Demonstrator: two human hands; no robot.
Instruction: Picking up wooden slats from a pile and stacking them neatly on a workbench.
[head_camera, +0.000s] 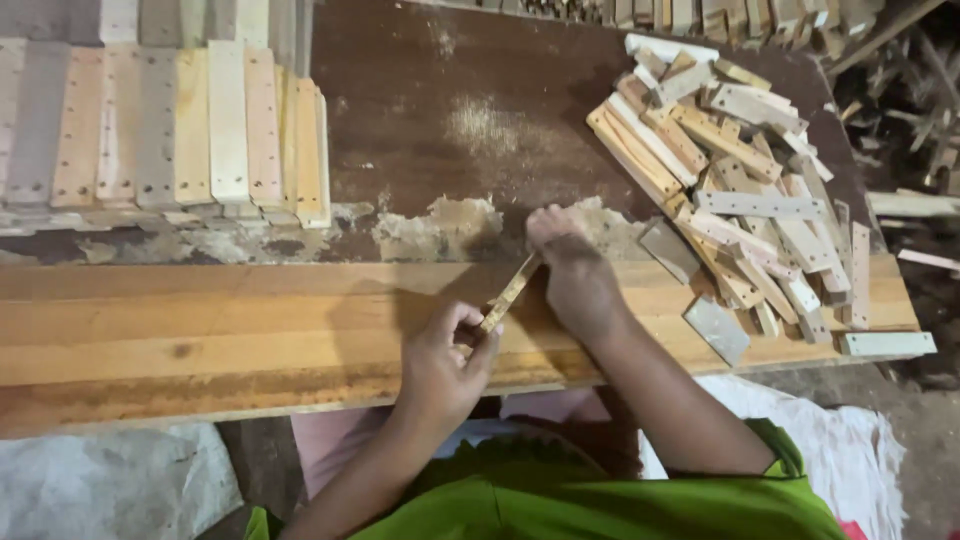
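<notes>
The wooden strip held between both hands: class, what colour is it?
Pale tan, unpainted wood; the wooden strip shows best in the head view.

Both arms come up from the bottom of the frame and meet near the middle. The left hand (440, 365) sits lower centre, wrist bent, fingers (462, 322) curled in tight with the thumb pressed across them in a pinch. The right hand (572, 275) reaches further up, just right of centre, back of the hand facing the camera, knuckles bunched and fingers folded under. The right forearm slants down to lower right, bare to the elbow.
</notes>
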